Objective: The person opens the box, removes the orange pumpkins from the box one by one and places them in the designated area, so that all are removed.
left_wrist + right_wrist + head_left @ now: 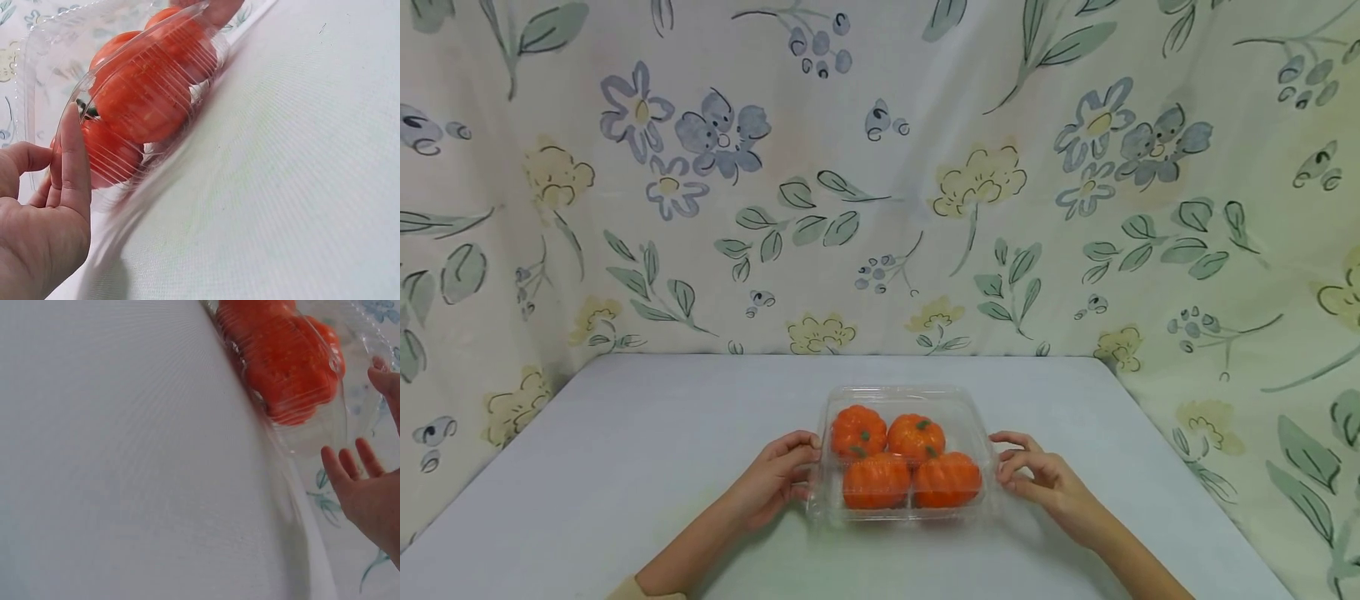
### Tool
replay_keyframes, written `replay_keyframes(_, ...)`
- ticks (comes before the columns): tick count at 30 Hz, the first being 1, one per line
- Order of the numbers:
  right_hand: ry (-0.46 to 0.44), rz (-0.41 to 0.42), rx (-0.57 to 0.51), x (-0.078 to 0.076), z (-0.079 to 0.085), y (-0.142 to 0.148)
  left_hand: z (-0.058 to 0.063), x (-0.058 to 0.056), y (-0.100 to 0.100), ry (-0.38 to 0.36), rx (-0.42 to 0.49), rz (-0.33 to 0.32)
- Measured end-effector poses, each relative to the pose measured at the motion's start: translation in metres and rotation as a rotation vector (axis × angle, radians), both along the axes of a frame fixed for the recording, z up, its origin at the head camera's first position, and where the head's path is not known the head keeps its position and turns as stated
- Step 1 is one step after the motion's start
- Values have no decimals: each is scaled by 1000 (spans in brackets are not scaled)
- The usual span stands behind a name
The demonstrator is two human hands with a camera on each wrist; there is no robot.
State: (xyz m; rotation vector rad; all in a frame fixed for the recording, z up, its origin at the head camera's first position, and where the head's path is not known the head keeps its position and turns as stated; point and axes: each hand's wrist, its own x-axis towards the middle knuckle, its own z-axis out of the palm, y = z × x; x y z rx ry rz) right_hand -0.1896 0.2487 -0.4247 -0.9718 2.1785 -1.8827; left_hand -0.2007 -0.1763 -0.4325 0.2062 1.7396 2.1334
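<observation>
A clear plastic container point(962, 417) sits on the white table with several small orange pumpkins point(876, 481) inside; green stems show on them. My left hand point(782, 473) is at its left side, and in the left wrist view the thumb and fingers pinch the container's edge. On the other side my right hand point(1048, 483) is beside the container with its fingers spread and loosely bent. One fingertip point(379, 364) of that hand is at the container's rim in the right wrist view; the lower fingers stand apart from it. Whether the lid is fastened cannot be told.
The white table point(662, 425) extends around the container on all sides. Behind it and at both sides hangs a floral cloth point(850, 275) with blue, yellow and green prints.
</observation>
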Motion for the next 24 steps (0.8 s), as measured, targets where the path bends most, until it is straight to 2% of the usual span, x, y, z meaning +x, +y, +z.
replay_keyframes(7, 56, -89, -16, -2, 8, -6, 0, -2, 0, -3, 3, -8)
replay_keyframes(13, 53, -89, -69, -6, 16, -11, -1, -3, -1, 3, 32, -39)
replay_keyframes(18, 87, -92, -99, -10, 22, -15, -1, -3, -2, 15, 35, -53)
replay_keyframes(24, 115, -161, -86, -16, 28, -20, 0, -5, -2, 2, 9, -31)
